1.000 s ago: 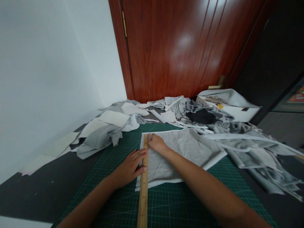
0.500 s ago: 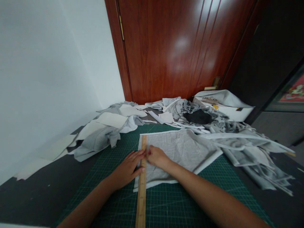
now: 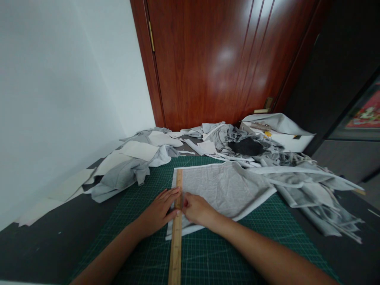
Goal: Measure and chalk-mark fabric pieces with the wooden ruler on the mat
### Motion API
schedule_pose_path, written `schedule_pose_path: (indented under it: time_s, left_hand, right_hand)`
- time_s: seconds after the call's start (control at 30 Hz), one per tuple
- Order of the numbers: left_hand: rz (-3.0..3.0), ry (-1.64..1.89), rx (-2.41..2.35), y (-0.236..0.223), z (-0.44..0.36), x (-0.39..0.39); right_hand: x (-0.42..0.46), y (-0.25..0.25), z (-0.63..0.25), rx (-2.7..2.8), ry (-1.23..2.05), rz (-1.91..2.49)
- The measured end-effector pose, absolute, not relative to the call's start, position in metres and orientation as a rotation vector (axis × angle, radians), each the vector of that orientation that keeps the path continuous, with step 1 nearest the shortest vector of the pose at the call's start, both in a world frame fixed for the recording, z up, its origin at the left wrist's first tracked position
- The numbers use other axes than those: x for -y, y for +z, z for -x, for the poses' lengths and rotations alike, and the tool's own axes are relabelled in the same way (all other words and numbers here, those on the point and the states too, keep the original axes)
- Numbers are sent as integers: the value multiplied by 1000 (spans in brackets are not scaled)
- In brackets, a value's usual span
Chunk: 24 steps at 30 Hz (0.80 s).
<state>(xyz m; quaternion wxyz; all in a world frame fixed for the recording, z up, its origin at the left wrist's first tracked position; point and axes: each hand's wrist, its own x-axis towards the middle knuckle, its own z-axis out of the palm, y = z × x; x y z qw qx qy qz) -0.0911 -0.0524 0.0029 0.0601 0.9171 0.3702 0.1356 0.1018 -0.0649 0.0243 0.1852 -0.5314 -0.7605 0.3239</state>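
A light grey piece of cloth [image 3: 221, 182] lies flat on the green gridded cutting mat [image 3: 213, 253]. Across its left part runs a long wooden ruler [image 3: 175, 245], reaching past the cloth to the bottom of the view. My left hand [image 3: 160, 209] presses on the ruler with fingers stretched out and spread, thumb apart. Just right of the ruler's edge, my right hand [image 3: 197, 209] is closed in a pinch over the cloth. Whatever those fingers hold is too small or hidden to make out.
Grey cloth pieces [image 3: 118, 182] with pale paper sheets [image 3: 139, 150] lie to the left. A tangle of grey scraps [image 3: 314, 186] spreads to the right, near a white box [image 3: 297, 142] at the back. A wooden door [image 3: 202, 71] and a white wall [image 3: 74, 79] stand behind.
My right hand has slid down along the ruler's right edge, toward me. My left hand stays in place on the ruler.
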Motion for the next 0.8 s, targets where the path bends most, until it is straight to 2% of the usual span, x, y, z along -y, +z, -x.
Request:
schedule_pose_path:
  time_s: [0.13,0.3,0.47,0.8]
  left_hand:
    - [-2772,397,-1120,3,92,52]
    - [-2770,418,-1111,1,93,53]
    - [-2757,445,-1115,1,92,53]
    - [-2728,474,-1133,2,91,54]
  right_hand:
    - [70,30,-102,2126,1033,1483]
    - [60,36,-107,2006,1619,1514]
    - [38,30,-112,1716,1403,1534]
    - [35,7,-109,1898,1200,1465]
